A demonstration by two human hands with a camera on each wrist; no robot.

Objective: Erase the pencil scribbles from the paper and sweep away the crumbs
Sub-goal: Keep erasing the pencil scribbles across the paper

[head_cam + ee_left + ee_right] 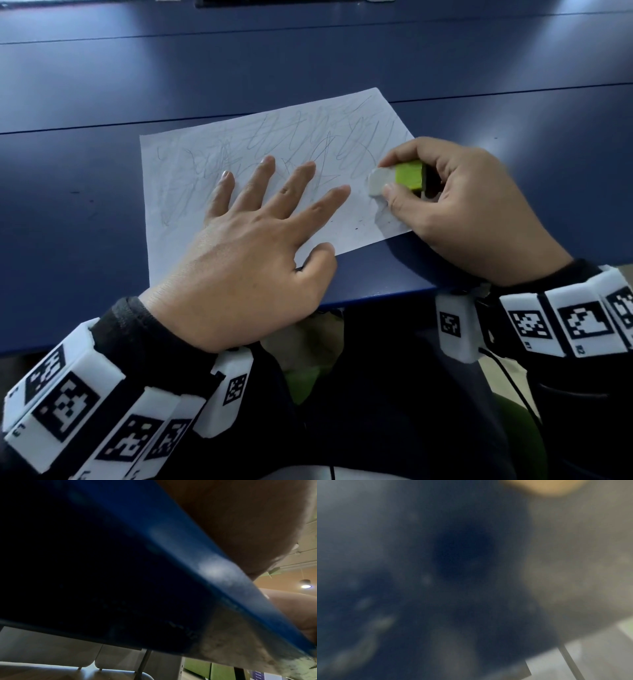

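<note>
A white sheet of paper [219,161] covered in grey pencil scribbles lies on the blue table [85,192]. My left hand [260,219] lies flat on the sheet with its fingers spread, pressing it down. My right hand [455,202] pinches a white eraser with a green sleeve [397,178] between thumb and forefinger, its white tip touching the paper near the right edge. A few dark crumbs [356,228] dot the paper near its lower right corner. The left wrist view shows only the table's blue edge [197,555] from below. The right wrist view is blurred and dark.
The table's near edge [376,298] runs just under both wrists. Blue tabletop stretches beyond and to the left of the paper. Dark clothing and a green seat [301,383] show below the table.
</note>
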